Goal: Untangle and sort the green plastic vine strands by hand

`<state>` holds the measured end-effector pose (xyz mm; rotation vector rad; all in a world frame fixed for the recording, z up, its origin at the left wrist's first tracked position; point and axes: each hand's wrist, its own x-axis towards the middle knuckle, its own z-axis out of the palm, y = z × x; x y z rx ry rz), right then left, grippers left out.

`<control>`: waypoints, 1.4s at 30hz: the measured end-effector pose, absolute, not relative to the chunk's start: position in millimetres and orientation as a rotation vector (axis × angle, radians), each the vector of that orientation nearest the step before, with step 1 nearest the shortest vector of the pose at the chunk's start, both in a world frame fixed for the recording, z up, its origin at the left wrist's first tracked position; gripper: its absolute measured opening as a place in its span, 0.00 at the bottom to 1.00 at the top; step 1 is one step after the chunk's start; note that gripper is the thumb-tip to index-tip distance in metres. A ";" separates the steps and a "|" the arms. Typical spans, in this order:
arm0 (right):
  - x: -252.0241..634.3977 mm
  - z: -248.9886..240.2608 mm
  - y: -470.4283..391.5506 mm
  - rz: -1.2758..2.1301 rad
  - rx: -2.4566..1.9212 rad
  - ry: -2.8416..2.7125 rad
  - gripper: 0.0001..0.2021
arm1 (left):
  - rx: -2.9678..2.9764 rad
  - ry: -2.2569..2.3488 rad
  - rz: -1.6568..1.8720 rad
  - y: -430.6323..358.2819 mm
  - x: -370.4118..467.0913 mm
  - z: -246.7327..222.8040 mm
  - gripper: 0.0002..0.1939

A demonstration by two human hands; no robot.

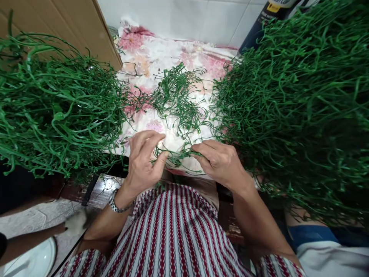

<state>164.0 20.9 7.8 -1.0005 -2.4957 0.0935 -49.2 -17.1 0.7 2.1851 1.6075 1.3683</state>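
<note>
My left hand (145, 159), with a metal-banded watch (113, 202) on its wrist, is at the near edge of the cloth. Its thumb and forefinger are apart, beside a few thin, plastic-looking green stems (181, 156). To the right, the closed fingers of my right hand (220, 159) pinch the other end of these stems. Just beyond both hands, a loose tangle of similar green stems (180, 98) lies on the flowered cloth (170, 140).
Large heaps of green stems rise on the left (63, 111) and right (302, 107). A brown cardboard panel (66, 27) leans at the back left. A dark bottle (256, 29) stands before the tiled wall (190, 19). Another person's arm (31, 240) shows at lower left.
</note>
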 end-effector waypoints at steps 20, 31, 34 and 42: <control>126.0 -12.6 12.8 0.141 -0.779 -2.112 0.07 | 1.301 1.268 1.118 -13.4 -42.9 0.9 0.08; 120.1 -21.8 0.8 0.196 -0.830 -1.967 0.06 | 1.337 1.237 1.496 -12.3 -26.5 -3.3 0.06; 118.2 -19.7 -2.3 0.281 -0.916 -1.958 0.04 | 1.327 1.269 1.517 -13.3 -23.5 -6.1 0.06; 128.2 -11.1 -1.3 0.470 -0.980 -2.101 0.05 | 1.497 1.228 1.434 -13.9 -31.6 -6.2 0.04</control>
